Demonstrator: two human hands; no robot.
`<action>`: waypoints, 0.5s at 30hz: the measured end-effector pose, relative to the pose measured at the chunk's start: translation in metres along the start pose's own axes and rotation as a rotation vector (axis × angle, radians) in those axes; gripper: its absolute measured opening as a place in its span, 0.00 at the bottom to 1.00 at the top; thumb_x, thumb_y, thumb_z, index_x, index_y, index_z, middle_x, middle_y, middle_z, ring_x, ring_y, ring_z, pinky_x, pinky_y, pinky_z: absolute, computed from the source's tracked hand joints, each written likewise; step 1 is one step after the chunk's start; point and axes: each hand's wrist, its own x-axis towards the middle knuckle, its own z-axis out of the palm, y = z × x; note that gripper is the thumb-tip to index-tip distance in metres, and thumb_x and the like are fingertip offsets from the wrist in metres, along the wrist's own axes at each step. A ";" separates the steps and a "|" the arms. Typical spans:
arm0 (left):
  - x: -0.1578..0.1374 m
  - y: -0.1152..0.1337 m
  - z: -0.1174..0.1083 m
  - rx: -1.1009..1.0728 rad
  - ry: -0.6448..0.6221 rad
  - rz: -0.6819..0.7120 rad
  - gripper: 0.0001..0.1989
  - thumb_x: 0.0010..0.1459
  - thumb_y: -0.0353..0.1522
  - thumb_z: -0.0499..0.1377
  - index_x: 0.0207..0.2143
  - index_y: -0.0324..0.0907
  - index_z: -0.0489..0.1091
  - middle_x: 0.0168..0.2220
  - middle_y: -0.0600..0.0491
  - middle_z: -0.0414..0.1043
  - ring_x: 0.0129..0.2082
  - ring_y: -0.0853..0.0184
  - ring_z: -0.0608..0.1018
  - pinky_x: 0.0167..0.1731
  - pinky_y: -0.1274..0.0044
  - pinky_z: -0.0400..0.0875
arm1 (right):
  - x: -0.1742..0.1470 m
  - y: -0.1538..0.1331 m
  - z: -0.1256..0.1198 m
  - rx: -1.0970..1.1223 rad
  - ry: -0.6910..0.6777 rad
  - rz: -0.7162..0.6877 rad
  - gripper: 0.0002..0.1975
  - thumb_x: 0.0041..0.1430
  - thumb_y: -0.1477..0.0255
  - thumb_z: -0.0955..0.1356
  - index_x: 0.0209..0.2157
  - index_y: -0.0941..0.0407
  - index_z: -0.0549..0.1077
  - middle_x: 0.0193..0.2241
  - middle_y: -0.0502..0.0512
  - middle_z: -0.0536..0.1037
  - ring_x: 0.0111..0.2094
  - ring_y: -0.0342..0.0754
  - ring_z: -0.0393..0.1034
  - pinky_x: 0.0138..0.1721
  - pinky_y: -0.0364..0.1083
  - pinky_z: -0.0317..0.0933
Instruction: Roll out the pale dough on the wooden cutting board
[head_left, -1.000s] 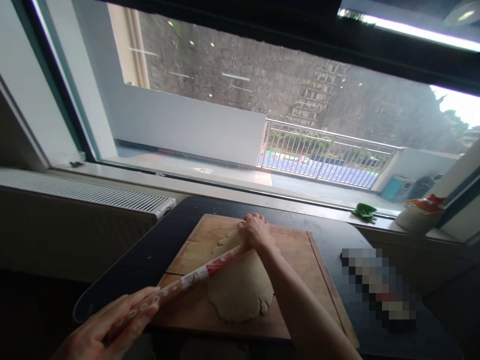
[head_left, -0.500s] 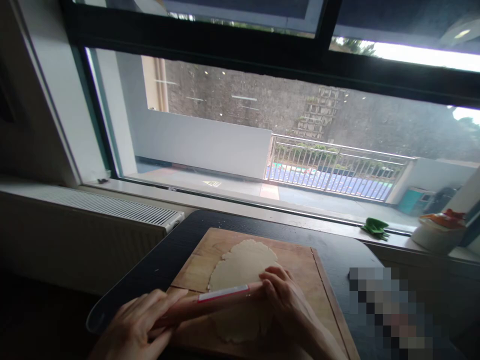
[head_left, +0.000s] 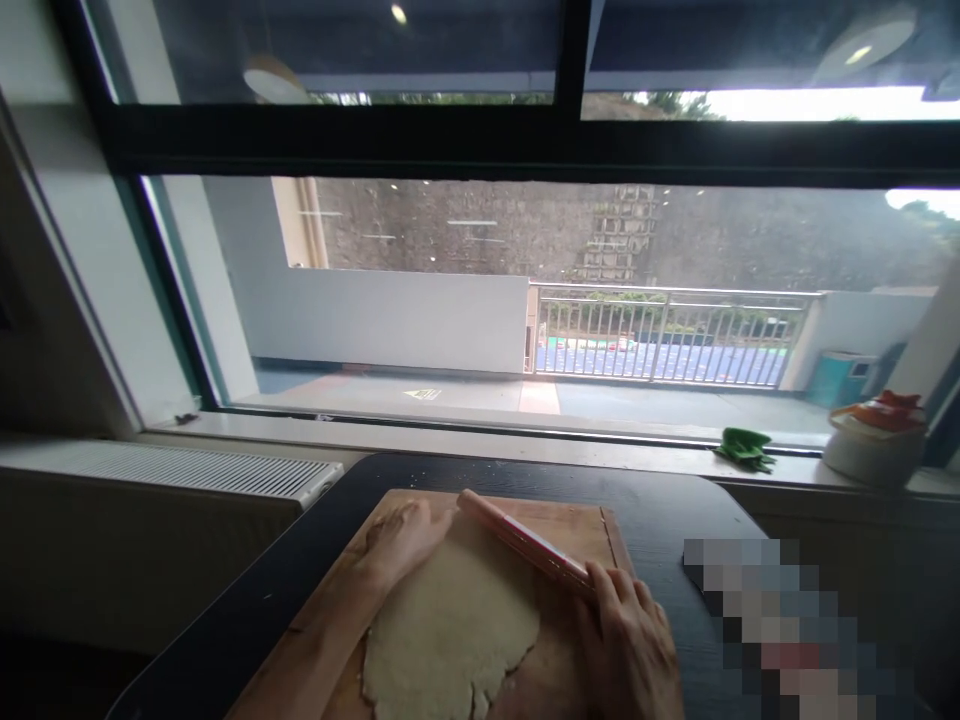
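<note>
A thin, flattened sheet of dough [head_left: 450, 620] with a ragged, cracked near edge lies on a wooden board [head_left: 574, 515]. My right hand [head_left: 626, 635] is wrapped round the near end of a rolling pin [head_left: 525, 545], which has a red and white label or wrap. The pin slants across the right side of the dough, its far end pointing toward the window. My left hand [head_left: 405, 540] is off the pin, at the far left edge of the dough, with its fingers stretched out and slightly blurred.
The board rests on a dark table [head_left: 315, 560] below a large window. A white radiator [head_left: 247, 480] stands to the left. On the sill [head_left: 525, 450] are a green leafy-looking item [head_left: 745, 450] and a pale container with an orange top [head_left: 876, 445]. A pixelated patch covers the right side.
My left hand has let go of the rolling pin and moved to the dough's far left edge. The pin has swung from crosswise to slanting away, still in my right hand. The view has levelled.
</note>
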 end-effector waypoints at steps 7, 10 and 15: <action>0.016 -0.001 -0.001 -0.083 -0.155 0.045 0.28 0.56 0.50 0.43 0.29 0.39 0.72 0.31 0.43 0.76 0.35 0.57 0.77 0.31 0.72 0.66 | -0.001 -0.003 -0.005 0.044 0.042 0.020 0.14 0.59 0.71 0.62 0.47 0.49 0.67 0.41 0.54 0.73 0.43 0.53 0.64 0.42 0.51 0.55; 0.014 0.004 -0.010 -0.309 -0.311 0.083 0.24 0.53 0.49 0.48 0.28 0.40 0.72 0.31 0.47 0.76 0.33 0.59 0.77 0.28 0.76 0.66 | -0.001 -0.003 -0.007 0.048 0.065 0.021 0.14 0.60 0.73 0.61 0.48 0.51 0.66 0.41 0.53 0.73 0.43 0.52 0.64 0.42 0.50 0.55; 0.001 0.016 -0.031 -0.600 -0.491 0.144 0.14 0.44 0.39 0.58 0.33 0.44 0.75 0.31 0.54 0.77 0.33 0.60 0.78 0.26 0.79 0.67 | -0.001 -0.001 -0.004 0.061 0.119 0.069 0.14 0.61 0.71 0.61 0.49 0.52 0.65 0.40 0.53 0.72 0.41 0.50 0.64 0.40 0.48 0.55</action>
